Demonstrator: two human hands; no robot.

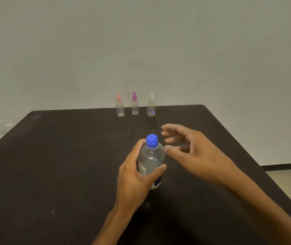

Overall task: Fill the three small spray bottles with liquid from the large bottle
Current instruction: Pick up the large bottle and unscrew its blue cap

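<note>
gripping the large bottle (151, 161), left hand (134, 175); right hand (190, 149) beside.

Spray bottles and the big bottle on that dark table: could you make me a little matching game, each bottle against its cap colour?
Things:
1. Left spray bottle
2. Middle spray bottle
3. Right spray bottle
4. Large bottle, gripped by the left hand

Cap colours:
A. Blue
B. White
C. Pink
D. Purple

Pairs: 1-C, 2-D, 3-B, 4-A
</note>
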